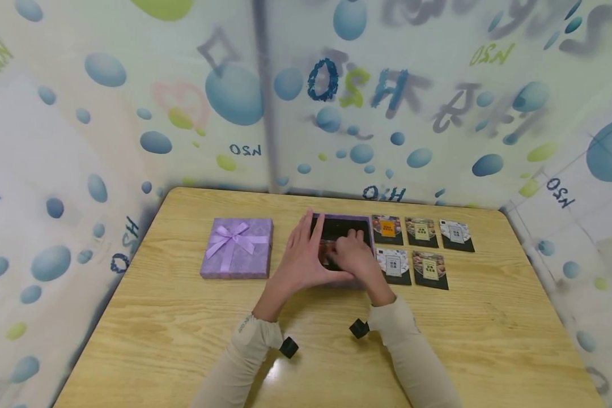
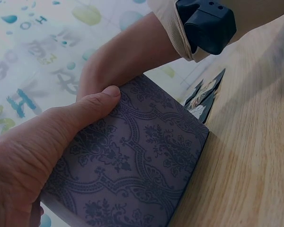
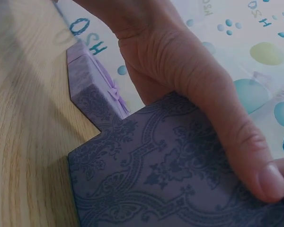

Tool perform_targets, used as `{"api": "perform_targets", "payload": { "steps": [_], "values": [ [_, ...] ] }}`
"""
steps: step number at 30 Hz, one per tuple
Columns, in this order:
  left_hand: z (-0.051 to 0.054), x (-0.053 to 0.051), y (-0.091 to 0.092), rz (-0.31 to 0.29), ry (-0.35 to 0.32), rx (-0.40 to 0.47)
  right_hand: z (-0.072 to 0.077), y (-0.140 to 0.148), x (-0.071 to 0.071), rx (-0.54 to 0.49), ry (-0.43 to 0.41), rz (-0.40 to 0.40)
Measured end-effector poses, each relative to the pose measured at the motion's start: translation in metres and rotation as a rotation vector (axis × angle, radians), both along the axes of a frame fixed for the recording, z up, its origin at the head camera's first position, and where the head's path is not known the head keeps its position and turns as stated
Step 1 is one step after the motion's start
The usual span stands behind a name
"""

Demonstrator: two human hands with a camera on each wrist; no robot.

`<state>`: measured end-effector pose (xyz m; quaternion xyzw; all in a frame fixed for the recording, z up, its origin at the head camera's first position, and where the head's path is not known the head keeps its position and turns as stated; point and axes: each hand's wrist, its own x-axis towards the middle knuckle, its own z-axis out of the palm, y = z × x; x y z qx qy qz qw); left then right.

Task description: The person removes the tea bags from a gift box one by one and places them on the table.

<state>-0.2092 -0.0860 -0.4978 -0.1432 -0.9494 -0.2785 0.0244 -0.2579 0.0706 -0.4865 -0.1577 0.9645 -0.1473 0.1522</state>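
Note:
A purple patterned gift box [image 1: 371,229] stands without its lid, its inside black. My left hand [image 1: 301,255] holds it at the near left corner, fingers stretched along the left side and thumb [image 2: 92,106] over the top edge of the patterned front wall [image 2: 146,137]. My right hand [image 1: 356,252] reaches over the front wall into the box, with bent fingers; the fingertips are hidden. Beside that hand, inside the box, a shiny reddish-brown thing [image 1: 328,252] shows partly. Its kind and whether the right hand grips it cannot be made out.
The purple lid [image 1: 237,263] with a ribbon bow [image 1: 233,235] lies on the wooden table [image 1: 158,317] to the left. Several flat black packets with printed labels, among them an orange-labelled packet [image 1: 387,228] and a white-labelled packet [image 1: 456,234], lie in two rows right of the box.

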Motion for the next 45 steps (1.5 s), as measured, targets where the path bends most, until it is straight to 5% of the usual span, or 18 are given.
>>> {"api": "perform_targets", "payload": {
  "steps": [5, 14, 25, 45],
  "values": [
    [0.0005, -0.0002, -0.0006, 0.002, -0.002, -0.004, 0.0001, -0.0012, -0.0008, -0.012, 0.004, -0.024],
    [-0.0020, -0.0027, -0.0004, -0.003, -0.004, -0.014, 0.0034, 0.0009, -0.0003, -0.007, -0.103, 0.071],
    [-0.0019, -0.0041, 0.0002, 0.000, 0.006, 0.003, 0.0012, 0.0021, -0.0044, -0.073, 0.014, 0.042],
    [-0.0013, -0.0019, 0.0008, -0.009, 0.002, -0.026, 0.0015, 0.0049, -0.0082, -0.242, -0.073, -0.008]
  ]
}}
